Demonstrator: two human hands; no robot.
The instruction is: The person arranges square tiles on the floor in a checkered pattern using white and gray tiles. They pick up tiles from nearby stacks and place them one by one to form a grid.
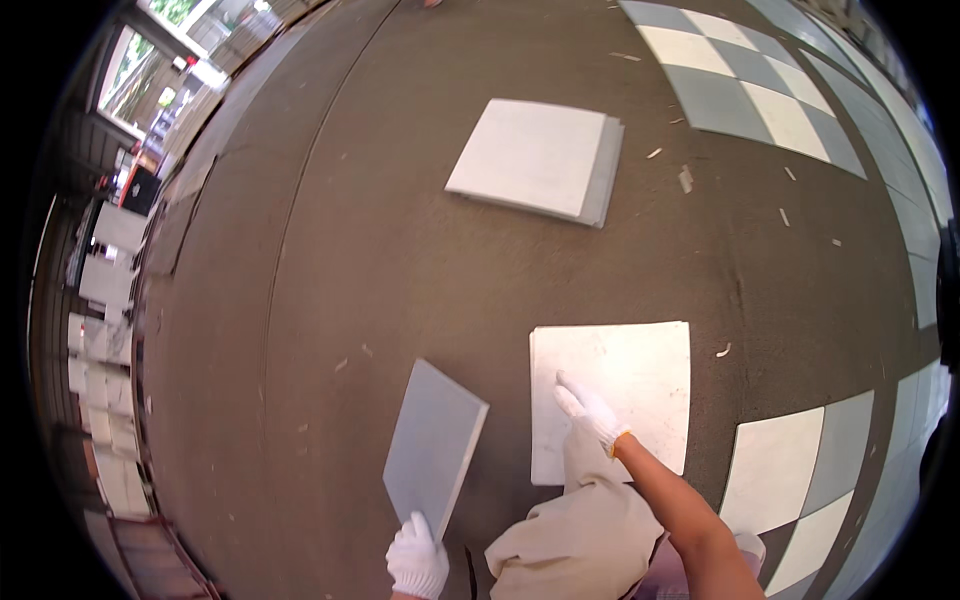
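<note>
My left hand (417,556), in a white knit glove, grips the lower edge of a square grey tile (435,440). The tile is held tilted, its pale side edge showing on the right. My right hand (592,412), gloved the same way, lies by my bent knee above a stack of white square tiles (645,370). Its fingers stretch toward the upper left with nothing seen in them; whether they touch the top tile, I cannot tell. Part of that stack is hidden by my knee and right forearm.
Farther ahead lies a stack of white and grey tiles (535,158). Checkered tiles cover the floor at the upper right (745,85) and lower right (775,470). Small pale scraps (685,180) dot the brown floor. Stacked pale slabs (108,385) line the left side.
</note>
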